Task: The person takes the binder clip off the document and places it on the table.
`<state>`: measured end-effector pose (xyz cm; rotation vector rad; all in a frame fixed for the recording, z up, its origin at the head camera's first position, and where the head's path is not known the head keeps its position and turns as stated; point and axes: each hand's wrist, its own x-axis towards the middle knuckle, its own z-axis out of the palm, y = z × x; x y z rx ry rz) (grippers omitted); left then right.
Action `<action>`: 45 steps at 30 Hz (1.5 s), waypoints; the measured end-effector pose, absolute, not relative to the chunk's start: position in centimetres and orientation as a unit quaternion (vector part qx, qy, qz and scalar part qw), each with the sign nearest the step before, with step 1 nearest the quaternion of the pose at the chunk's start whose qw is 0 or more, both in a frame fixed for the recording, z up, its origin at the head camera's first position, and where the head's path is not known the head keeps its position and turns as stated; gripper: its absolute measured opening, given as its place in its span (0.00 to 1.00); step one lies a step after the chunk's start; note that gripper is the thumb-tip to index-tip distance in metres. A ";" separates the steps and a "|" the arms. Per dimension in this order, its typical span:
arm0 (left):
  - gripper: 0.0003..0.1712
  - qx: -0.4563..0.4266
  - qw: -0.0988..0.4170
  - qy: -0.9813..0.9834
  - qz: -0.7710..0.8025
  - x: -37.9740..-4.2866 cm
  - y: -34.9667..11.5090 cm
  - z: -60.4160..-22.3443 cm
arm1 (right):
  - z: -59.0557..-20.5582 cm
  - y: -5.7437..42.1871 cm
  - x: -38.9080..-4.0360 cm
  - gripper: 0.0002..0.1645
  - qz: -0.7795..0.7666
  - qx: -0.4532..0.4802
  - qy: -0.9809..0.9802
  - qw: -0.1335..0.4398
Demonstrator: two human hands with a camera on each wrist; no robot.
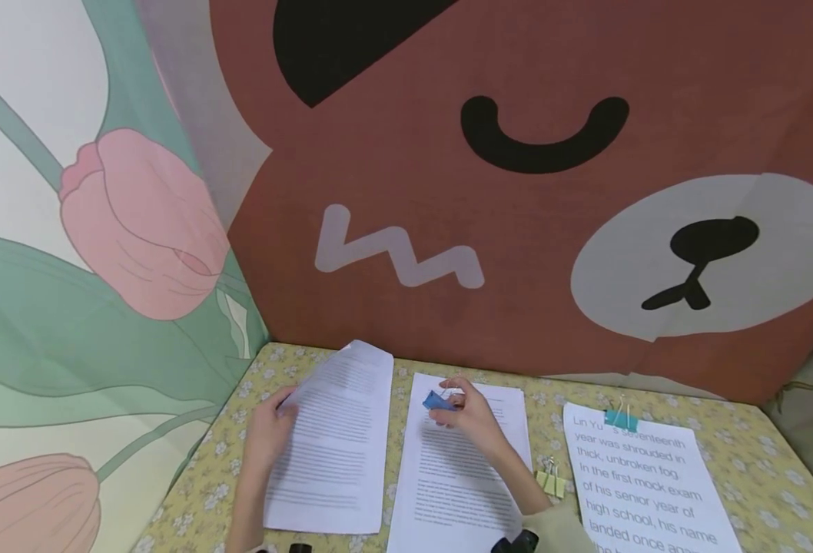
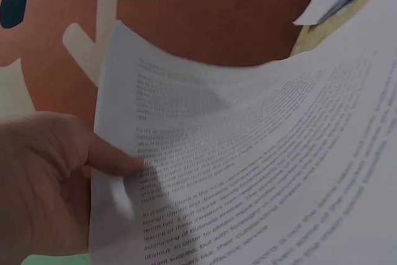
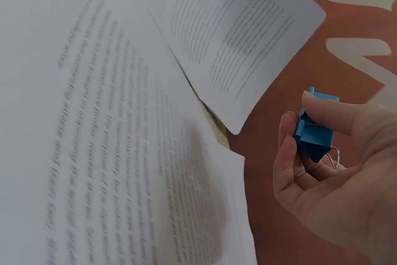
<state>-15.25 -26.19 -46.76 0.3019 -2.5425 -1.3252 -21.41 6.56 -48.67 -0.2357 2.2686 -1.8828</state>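
My left hand point(image 1: 268, 434) pinches the left edge of a printed paper stack point(image 1: 330, 461), thumb on top. That edge is raised and the sheets curve, as the left wrist view shows, with the thumb point(image 2: 118, 159) lying over the print. Over the top part of a second printed stack point(image 1: 448, 468), my right hand point(image 1: 472, 415) holds a blue binder clip point(image 1: 437, 401) between thumb and fingers. In the right wrist view the blue clip point(image 3: 316, 130) points its mouth toward the papers, and a wire handle point(image 3: 335, 156) shows near the palm.
On the right lies a large-print stack point(image 1: 645, 484) with a teal binder clip point(image 1: 621, 419) on its top edge. A yellow binder clip point(image 1: 550, 482) sits between it and the middle stack. The floral tablecloth point(image 1: 199, 491) meets a wall hanging with a brown bear point(image 1: 393, 322).
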 end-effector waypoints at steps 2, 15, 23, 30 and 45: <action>0.21 0.115 0.145 -0.881 -0.435 -15.3 -26.2 -47.0 | -49.1 6.0 -21.2 0.35 -0.630 -0.088 0.765 0.099; 0.21 0.143 0.242 -0.873 -0.398 -15.5 -26.2 -48.1 | -50.7 3.5 -19.7 0.39 -0.545 -0.187 0.805 0.139; 0.22 0.145 0.249 -0.871 -0.399 -15.7 -26.4 -48.5 | -51.0 2.2 -19.6 0.40 -0.512 -0.218 0.817 0.149; 0.23 0.161 0.247 -0.869 -0.398 -15.6 -27.4 -49.3 | -51.4 1.0 -19.4 0.41 -0.488 -0.244 0.824 0.152; 0.21 0.170 0.289 -0.847 -0.412 -16.1 -27.5 -50.1 | -51.0 -1.2 -18.7 0.33 -0.488 -0.241 0.825 0.154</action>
